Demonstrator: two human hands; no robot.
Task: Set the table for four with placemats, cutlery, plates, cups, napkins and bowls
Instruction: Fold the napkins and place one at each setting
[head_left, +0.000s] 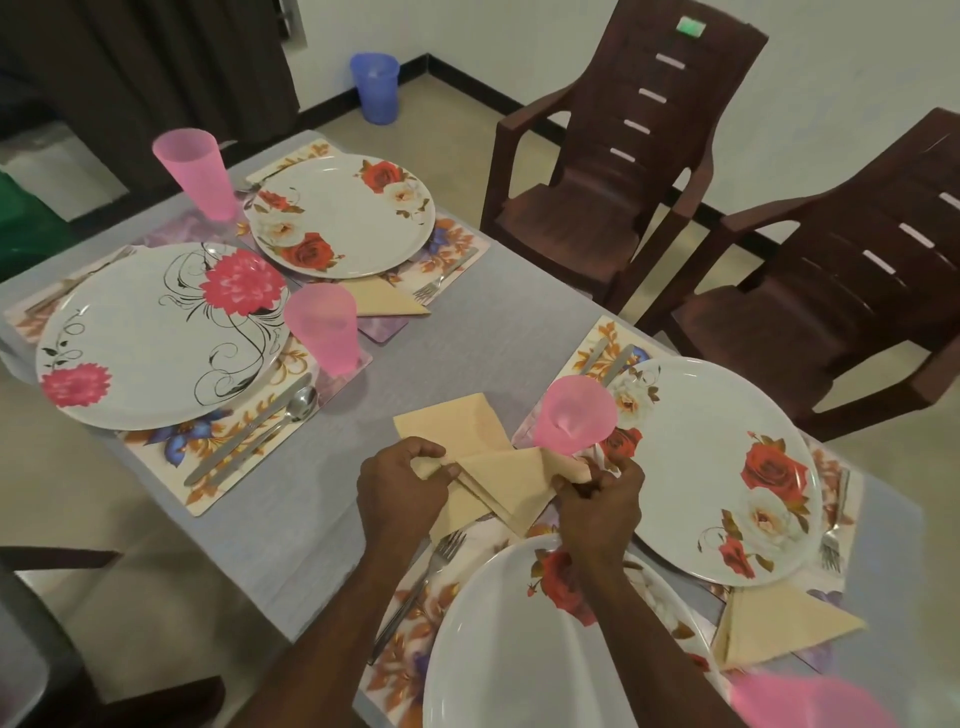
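Nearest the camera, a white plate (498, 649) with a red rose is seen on a floral placemat (410, 613), with a fork (415, 592) laid along its left side. Just beyond the plate, a beige napkin (498, 478) is held by both hands over the grey table (467, 332): one edge is pinched by the left hand (402, 486) with curled fingers and thumb, and a folded corner is gripped by the right hand (597, 499). A pink cup (574, 415) stands just behind the right hand, beside a second rose plate (727, 467) on its own mat. Another folded napkin (779, 629) is laid at that plate's near edge. Across the table, a plate with pink flowers (156, 338) is set on a mat with a spoon (298, 405) and knife (244, 434) beside it and a pink cup (324, 327) close by. Farther back, a third rose plate (340, 215) is placed with a fork (441, 278), a folded napkin (384, 301) and a pink cup (195, 174). Two brown chairs (613, 156) are drawn near the right side.
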